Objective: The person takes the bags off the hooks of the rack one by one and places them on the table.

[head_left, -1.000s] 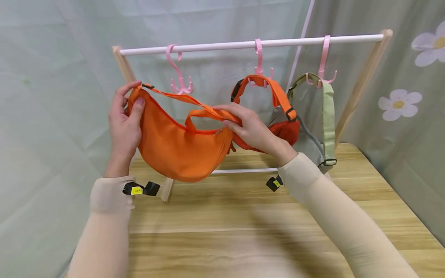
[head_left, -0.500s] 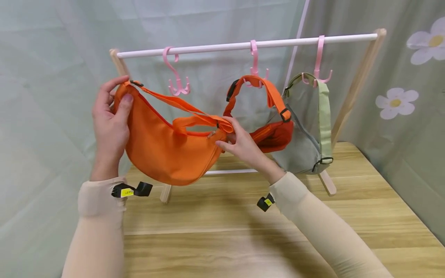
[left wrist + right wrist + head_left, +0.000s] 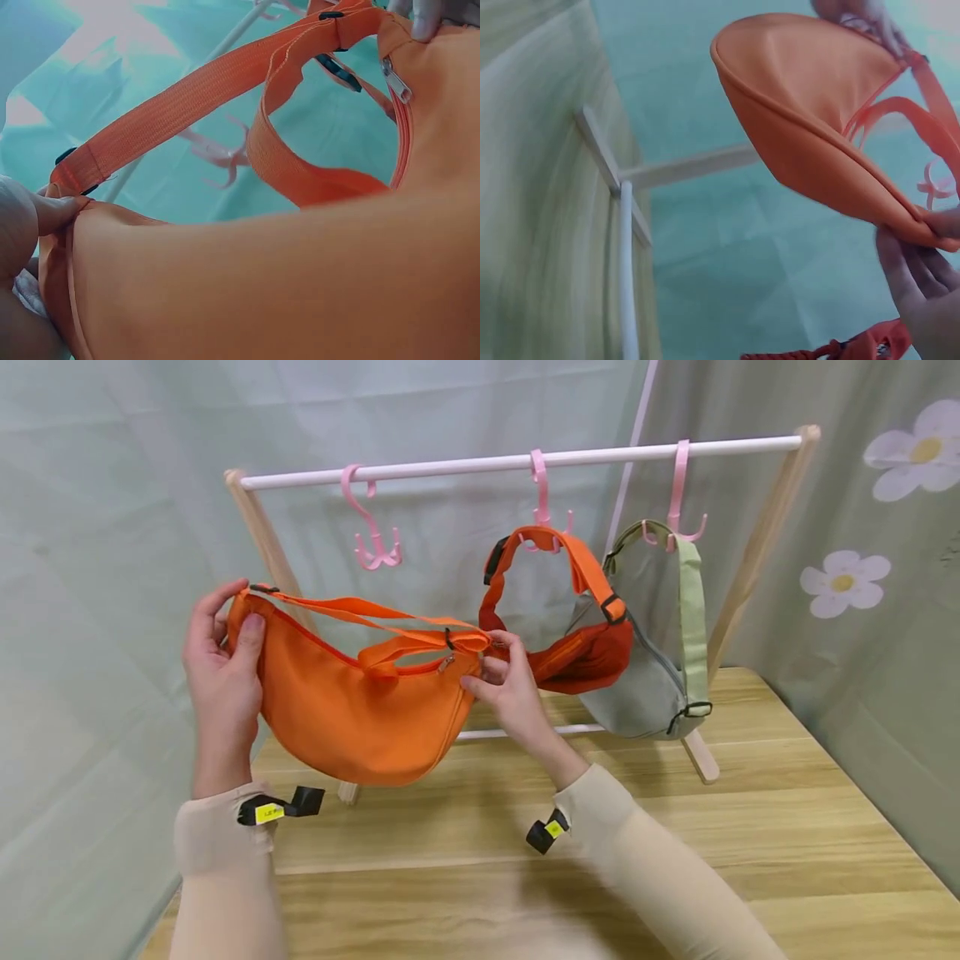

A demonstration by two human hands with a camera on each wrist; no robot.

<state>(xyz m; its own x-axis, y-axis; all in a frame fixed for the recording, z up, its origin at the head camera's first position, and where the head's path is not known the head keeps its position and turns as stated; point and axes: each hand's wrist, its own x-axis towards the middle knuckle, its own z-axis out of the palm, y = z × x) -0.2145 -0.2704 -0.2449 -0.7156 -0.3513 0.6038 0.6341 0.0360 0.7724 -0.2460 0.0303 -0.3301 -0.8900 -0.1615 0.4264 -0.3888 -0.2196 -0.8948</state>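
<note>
An orange crescent-shaped shoulder bag (image 3: 360,718) hangs between my two hands, in front of the rack and above the table. My left hand (image 3: 225,668) grips its upper left corner, thumb on the near face. At the opposite corner, beside the zipper pull (image 3: 397,81), my right hand (image 3: 512,689) pinches the fabric. The bag's orange strap (image 3: 375,610) runs loosely along the top, with a loop drooping over the zipper. In the right wrist view the right fingers (image 3: 907,270) press the corner from below, and the bag's underside (image 3: 810,161) faces the camera.
A white rail (image 3: 465,465) on wooden legs carries pink hooks; the left hook (image 3: 377,547) bears no bag. From the middle hook (image 3: 540,493) hangs a red-orange bag (image 3: 588,656), and from the right hook (image 3: 678,493) a grey-green bag (image 3: 637,706). The wooden table (image 3: 525,893) lies below.
The bag and both hands have moved down and slightly left, away from the rail. My right hand has shifted from the strap to the bag's right corner.
</note>
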